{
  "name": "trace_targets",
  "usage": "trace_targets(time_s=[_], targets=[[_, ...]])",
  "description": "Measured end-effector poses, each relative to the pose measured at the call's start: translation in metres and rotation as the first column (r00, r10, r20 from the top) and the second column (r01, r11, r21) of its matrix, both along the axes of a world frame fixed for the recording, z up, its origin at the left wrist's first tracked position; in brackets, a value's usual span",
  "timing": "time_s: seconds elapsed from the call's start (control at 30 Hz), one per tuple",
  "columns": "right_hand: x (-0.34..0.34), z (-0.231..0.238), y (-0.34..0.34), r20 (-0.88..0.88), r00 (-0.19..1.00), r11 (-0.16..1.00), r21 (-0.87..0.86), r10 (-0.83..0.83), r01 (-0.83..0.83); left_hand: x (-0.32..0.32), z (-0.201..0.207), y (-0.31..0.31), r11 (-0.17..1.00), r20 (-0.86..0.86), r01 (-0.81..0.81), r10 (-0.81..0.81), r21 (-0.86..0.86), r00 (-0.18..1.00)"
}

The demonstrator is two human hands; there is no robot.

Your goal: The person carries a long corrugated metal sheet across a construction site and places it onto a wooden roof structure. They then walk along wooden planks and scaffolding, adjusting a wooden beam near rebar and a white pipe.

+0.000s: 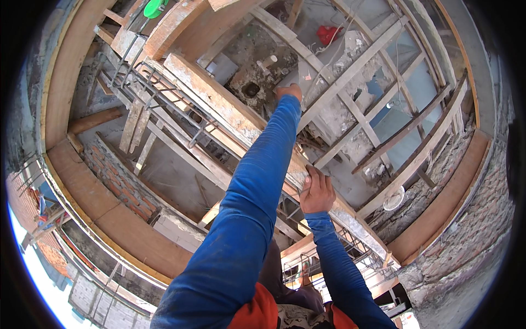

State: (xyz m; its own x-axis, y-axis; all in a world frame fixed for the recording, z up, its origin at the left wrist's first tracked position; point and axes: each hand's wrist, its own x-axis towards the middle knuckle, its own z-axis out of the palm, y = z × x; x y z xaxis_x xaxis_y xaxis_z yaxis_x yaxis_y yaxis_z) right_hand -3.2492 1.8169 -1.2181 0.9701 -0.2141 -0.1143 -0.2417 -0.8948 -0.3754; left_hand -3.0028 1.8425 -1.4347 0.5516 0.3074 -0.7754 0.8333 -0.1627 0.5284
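Stretched far forward, my left hand (289, 92) is closed in a fist. Whatever it holds, if anything, is hidden. It is above the lower level, beside a pale wooden batten (330, 94). Nearer to me, my right hand (318, 190) has its fingers bent against a cement-stained wooden plank (352, 216) and seems to grip its edge. That long plank runs diagonally from the upper left to the lower right, passing beneath my left forearm. Both arms wear blue sleeves.
Steel rebar (193, 143) runs along the plank's left side. Timber battens (366, 116) form an open grid at right, with a lower floor beneath. A curved plywood form (118, 222) borders the left, brickwork (466, 252) the right. A red bag-like item (327, 35) lies far below.
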Motion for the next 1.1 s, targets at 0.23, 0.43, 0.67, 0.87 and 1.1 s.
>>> trace_targets(time_s=[0.23,0.43,0.67,0.87,1.1], targets=[[-0.007,0.0,-0.007,-0.016,0.999,0.998,-0.036,-0.046,0.046,-0.052,0.098,-0.025,0.821,0.368,0.521,-0.421,-0.235,0.829],[-0.002,0.006,-0.003,-0.068,0.997,0.998,-0.053,-0.044,0.04,-0.095,0.226,0.046,0.636,0.716,0.772,-0.548,0.022,0.432],[-0.003,0.002,-0.003,-0.031,0.998,0.996,-0.072,-0.052,0.05,-0.142,0.233,0.114,0.603,0.769,0.742,-0.61,0.293,0.192],[-0.008,0.011,0.006,-0.034,0.996,0.995,-0.048,-0.088,0.086,-0.163,0.236,0.136,0.574,0.772,0.719,-0.63,0.391,0.083],[-0.014,0.011,0.005,0.001,0.995,0.993,-0.069,-0.097,0.097,-0.165,0.23,0.142,0.502,0.747,0.739,-0.665,0.449,-0.001]])
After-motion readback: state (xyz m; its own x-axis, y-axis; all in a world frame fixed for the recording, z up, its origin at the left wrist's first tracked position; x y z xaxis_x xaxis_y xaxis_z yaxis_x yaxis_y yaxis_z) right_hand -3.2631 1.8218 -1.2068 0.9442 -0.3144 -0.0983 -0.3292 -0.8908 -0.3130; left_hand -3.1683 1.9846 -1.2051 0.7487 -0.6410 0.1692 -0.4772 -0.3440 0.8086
